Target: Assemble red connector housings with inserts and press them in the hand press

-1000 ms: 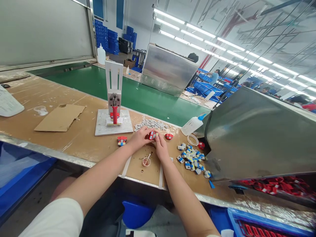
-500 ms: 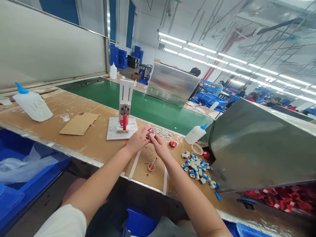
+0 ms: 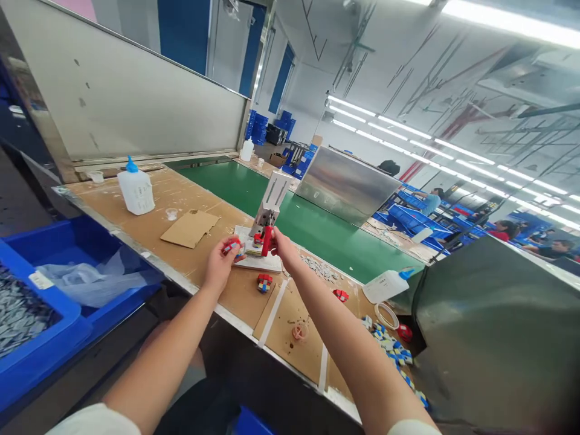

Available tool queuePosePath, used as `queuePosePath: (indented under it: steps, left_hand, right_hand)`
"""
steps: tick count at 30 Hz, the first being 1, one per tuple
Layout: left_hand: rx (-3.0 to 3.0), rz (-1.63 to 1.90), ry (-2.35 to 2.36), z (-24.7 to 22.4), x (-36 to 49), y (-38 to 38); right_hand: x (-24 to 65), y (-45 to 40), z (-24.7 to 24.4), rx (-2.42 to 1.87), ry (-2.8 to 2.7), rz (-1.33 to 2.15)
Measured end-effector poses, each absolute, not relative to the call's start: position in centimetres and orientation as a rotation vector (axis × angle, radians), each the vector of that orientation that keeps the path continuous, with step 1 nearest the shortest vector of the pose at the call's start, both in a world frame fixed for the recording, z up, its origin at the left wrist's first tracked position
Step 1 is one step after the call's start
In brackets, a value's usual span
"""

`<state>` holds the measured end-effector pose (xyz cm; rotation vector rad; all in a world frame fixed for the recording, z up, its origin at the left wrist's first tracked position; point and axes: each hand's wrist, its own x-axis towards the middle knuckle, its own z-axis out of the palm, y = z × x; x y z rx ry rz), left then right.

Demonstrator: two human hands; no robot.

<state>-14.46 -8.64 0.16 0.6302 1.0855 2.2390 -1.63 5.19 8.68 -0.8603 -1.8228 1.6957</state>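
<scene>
Both arms reach forward over the tabletop point(image 3: 240, 302), elbows low and forearms converging. The left hand point(image 3: 220, 266) is bent up, fingertips curled inward, its narrow grip holding a small red-and-blue piece point(image 3: 232, 246) just beside the press point(image 3: 275, 190). The right hand point(image 3: 283, 246) reaches further forward, its grip closed on the press's red handle point(image 3: 267, 241); some of its fingers are hidden.

The press has a slotted metal upright on a flat, pale base point(image 3: 267, 262), with a red part point(image 3: 258, 238) sitting beside the handle. Nearer the body, a blocky red, blue and yellow piece point(image 3: 264, 283) rests on the tabletop. The surface is brown and smooth, smudged with pale marks; a flat cardboard sheet point(image 3: 190, 229) with a ragged edge lies to the left. Thin grey chips point(image 3: 319, 267) are scattered right of the press.

A small round cup point(image 3: 299, 331) holds something reddish. A translucent bottle point(image 3: 136, 192) with a blue cap stands at left; another bottle point(image 3: 385, 286) leans at right. Below left, one blue bin point(image 3: 72, 311) is filled with grey pieces point(image 3: 22, 311), and the bin point(image 3: 67, 232) behind contains crumpled clear plastic point(image 3: 90, 278).
</scene>
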Motion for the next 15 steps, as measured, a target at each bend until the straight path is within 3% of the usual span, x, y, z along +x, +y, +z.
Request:
queuePosePath:
  steps: [3, 6, 10, 15]
  left_hand:
    - [0.495, 2.143, 1.013, 0.2, -15.4, -7.6]
    - [0.389, 2.105, 0.959, 0.2, -15.9, -6.4]
    - [0.336, 2.076, 0.944, 0.2, -17.1, -4.8]
    - [0.450, 2.038, 1.032, -0.3, -18.6, -4.3]
  right_hand:
    - [-1.9, 5.0, 11.3, -0.647, -1.654, 2.009]
    - [-2.6, 5.9, 14.6, -0.404, -1.475, 2.026]
    - [-3.5, 8.7, 16.0, -0.409, -1.442, 1.782]
    - [-2.8, 10.2, 9.9, -0.826, -1.703, 1.237]
